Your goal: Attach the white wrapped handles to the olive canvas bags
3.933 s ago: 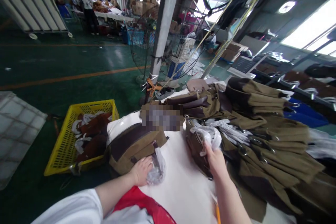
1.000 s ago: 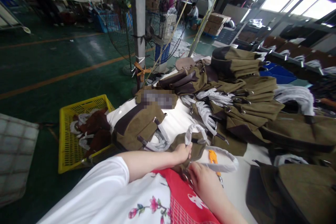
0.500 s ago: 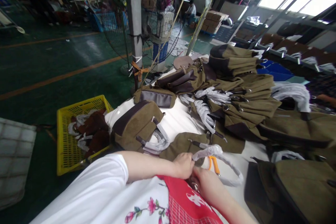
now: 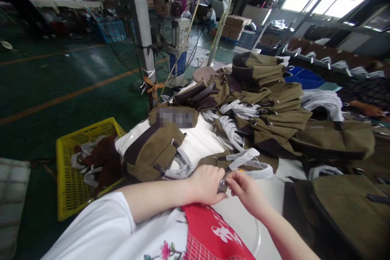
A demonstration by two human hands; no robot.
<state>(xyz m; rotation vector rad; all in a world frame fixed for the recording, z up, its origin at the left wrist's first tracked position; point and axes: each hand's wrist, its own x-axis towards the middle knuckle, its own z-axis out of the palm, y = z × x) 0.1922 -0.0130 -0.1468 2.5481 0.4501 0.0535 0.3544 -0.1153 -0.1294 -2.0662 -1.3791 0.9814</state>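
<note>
My left hand is closed around part of an olive canvas bag close to the red apron. A small metal fitting shows at its fingertips. Thumb and fingers of my right hand pinch together right beside that fitting, at the dark end of the bag's handle; the exact grip is partly hidden. Clear-whitish plastic wraps the handle, which loops up beyond both hands. To the left, another olive bag with a dark base lies on its side, its wrapped handle facing me.
Olive bags with wrapped handles are piled across the white tabletop. More bags lie to my right. A yellow crate with brown items stands at left, near a post and fans. Another person's hand shows at far right.
Both hands have risen slightly from my lap, bringing the metal fitting into clearer view. The handle loop has shifted and now covers most of the orange-handled tool seen before. The camera has turned slightly.
</note>
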